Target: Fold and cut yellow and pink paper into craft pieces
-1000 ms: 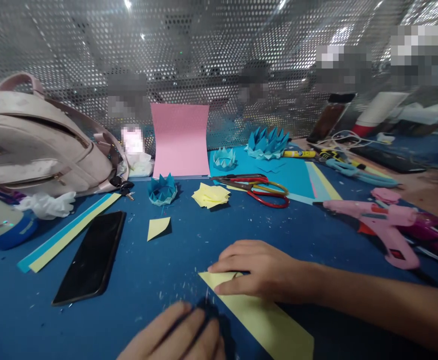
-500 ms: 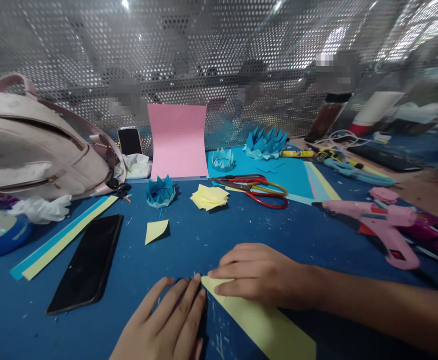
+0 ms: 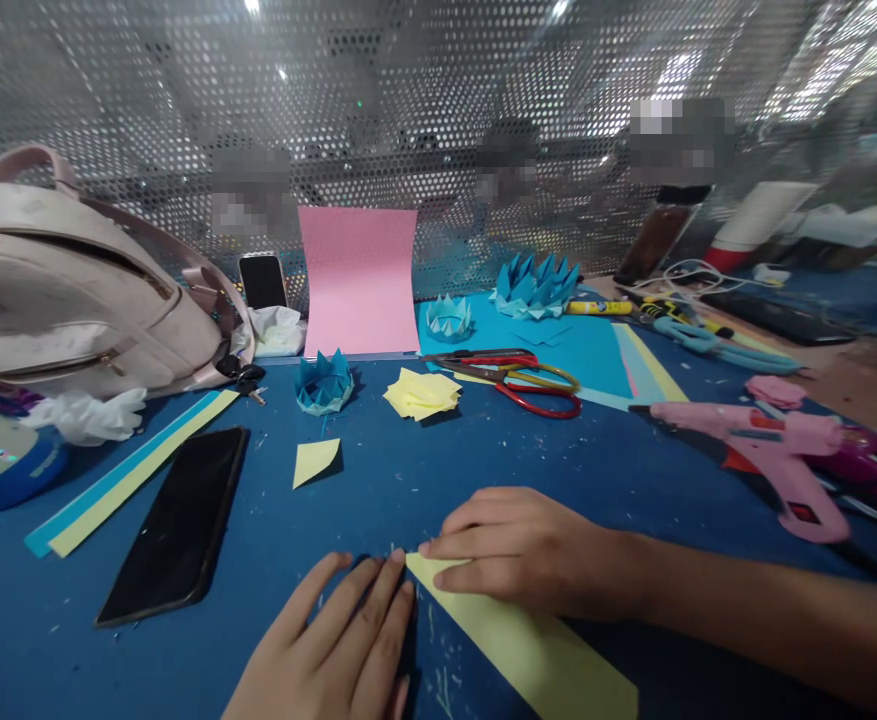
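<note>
My right hand (image 3: 520,555) lies over a pale yellow paper strip (image 3: 550,655), its fingers closed together and pressing the strip's pointed upper left end to the table. The strip slants down to the right and leaves the view at the bottom; my palm covers its upper edge. My left hand (image 3: 340,640) rests palm down, fingers stretched out. Its forefinger tip touches or nearly touches the strip's point. Beyond my hands are a small yellow paper square (image 3: 316,462) with a curled corner, a pile of yellow paper pieces (image 3: 422,393) and a blue folded-paper ring (image 3: 324,383).
At left are a phone (image 3: 179,525), blue and yellow strips (image 3: 145,460) and a backpack (image 3: 55,290). Red-handled scissors (image 3: 517,375) lie mid-table, before blue sheets (image 3: 588,350) with folded-paper crowns. A pink glue gun (image 3: 768,440) lies right. A pink sheet (image 3: 361,285) leans on the perforated metal screen.
The whole scene has shifted very slightly right in the view. Both hands and the paper strip keep the same position relative to each other.
</note>
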Demonstrator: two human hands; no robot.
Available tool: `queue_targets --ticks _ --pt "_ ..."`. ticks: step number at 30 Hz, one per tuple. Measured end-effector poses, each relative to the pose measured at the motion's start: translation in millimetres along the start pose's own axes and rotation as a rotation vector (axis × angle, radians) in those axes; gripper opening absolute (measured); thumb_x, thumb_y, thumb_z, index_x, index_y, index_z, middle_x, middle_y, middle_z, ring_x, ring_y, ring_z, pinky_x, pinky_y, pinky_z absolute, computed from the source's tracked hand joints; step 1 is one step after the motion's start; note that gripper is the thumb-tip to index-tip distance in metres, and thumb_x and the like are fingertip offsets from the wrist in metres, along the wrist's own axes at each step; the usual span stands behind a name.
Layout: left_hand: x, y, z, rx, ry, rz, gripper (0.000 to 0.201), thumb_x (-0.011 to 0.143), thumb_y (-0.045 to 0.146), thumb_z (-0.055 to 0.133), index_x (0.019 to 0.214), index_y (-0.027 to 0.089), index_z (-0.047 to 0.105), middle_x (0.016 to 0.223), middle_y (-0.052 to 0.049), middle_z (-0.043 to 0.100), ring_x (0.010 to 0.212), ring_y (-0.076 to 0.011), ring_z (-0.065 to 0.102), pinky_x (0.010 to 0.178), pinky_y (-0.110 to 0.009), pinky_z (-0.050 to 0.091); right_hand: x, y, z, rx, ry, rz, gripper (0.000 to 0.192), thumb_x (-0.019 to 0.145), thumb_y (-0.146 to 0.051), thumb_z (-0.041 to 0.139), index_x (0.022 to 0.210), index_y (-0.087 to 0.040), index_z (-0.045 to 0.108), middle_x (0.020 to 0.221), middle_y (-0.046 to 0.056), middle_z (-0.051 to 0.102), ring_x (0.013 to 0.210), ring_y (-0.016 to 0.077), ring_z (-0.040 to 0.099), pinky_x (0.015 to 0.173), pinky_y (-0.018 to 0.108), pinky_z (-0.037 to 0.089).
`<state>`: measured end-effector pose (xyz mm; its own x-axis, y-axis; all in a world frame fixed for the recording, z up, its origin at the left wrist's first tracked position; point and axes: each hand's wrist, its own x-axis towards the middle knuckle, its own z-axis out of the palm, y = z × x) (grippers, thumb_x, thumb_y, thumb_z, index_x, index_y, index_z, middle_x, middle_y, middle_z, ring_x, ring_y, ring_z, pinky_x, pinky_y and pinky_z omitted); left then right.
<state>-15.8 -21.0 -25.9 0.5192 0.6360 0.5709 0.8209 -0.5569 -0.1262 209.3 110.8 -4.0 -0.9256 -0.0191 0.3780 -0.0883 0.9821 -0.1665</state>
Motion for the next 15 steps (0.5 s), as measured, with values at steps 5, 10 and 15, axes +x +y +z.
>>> queue_targets --ticks 5,10,15 --pt "2.6 0.5 0.0 -0.012 0.029 -0.007 0.029 0.099 0.028 0.044 0.106 0.017 0.071 0.111 0.000 0.074 0.099 -0.0158 0.065 0.112 -0.033 0.027 0.0 0.2 -0.1 0.002 0.000 -0.009 0.029 0.102 -0.018 0.038 0.112 -0.015 0.064 0.120 0.007 0.068 0.111 0.0142 0.058 0.087 0.029 0.047" --pt "1.2 -0.3 0.4 -0.015 0.013 -0.010 0.029 0.099 0.028 0.045 0.106 0.017 0.071 0.112 0.000 0.074 0.099 -0.0166 0.065 0.114 -0.034 0.024 0.2 -0.3 -1.5 0.028 0.000 -0.009 0.028 0.102 -0.017 0.038 0.113 -0.014 0.064 0.121 0.008 0.067 0.113 0.0148 0.057 0.088 0.030 0.047" --pt "-1.6 -1.2 0.9 0.005 -0.005 0.005 0.030 0.100 0.029 0.044 0.108 0.018 0.070 0.113 0.000 0.073 0.101 -0.0163 0.064 0.113 -0.035 0.025 0.9 -0.9 -1.8 0.008 -0.005 0.000 0.027 0.102 -0.017 0.039 0.112 -0.015 0.065 0.120 0.007 0.068 0.112 0.0132 0.058 0.087 0.028 0.048"
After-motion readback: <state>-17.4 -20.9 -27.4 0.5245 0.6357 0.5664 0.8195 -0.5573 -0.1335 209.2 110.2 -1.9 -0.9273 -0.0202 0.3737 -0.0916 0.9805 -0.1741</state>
